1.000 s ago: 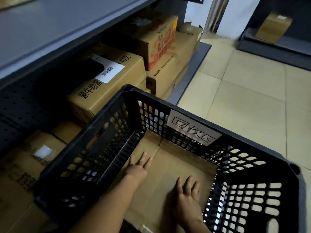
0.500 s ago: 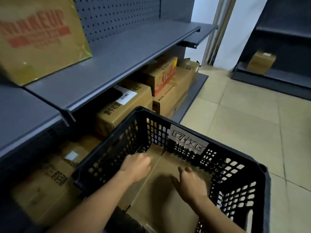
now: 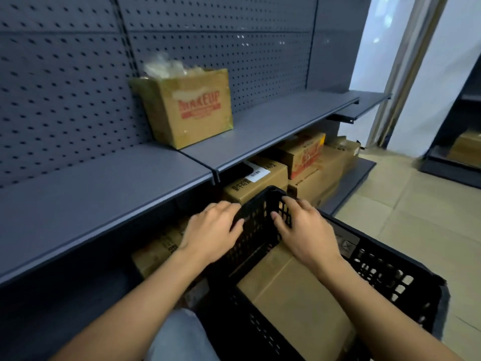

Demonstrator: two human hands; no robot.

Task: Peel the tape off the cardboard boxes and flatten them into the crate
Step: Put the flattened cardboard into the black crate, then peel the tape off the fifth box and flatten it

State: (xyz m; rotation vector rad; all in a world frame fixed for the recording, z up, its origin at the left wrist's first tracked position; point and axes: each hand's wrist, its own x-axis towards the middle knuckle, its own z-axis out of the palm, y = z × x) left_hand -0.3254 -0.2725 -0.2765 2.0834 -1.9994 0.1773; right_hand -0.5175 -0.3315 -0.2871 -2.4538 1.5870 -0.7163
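Left hand (image 3: 210,227) outside the crate's (image 3: 377,274) far corner, right hand (image 3: 307,230) inside it, fingers curled; whether they clamp the rim I cannot tell. 1 flattened cardboard (image 3: 291,290) lies in the crate, probably laid flat to save room; taped boxes (image 3: 307,157) stand beyond the crate.

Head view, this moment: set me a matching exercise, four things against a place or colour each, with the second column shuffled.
Things:
1. box with red print
2. flattened cardboard
3. box with white label
4. crate

Place or colour:
A. lies inside the crate
B. black, with perforated walls
C. sits beneath the shelf board
D. stands on top of the shelf board

Pairs: 1-D, 2-A, 3-C, 4-B.
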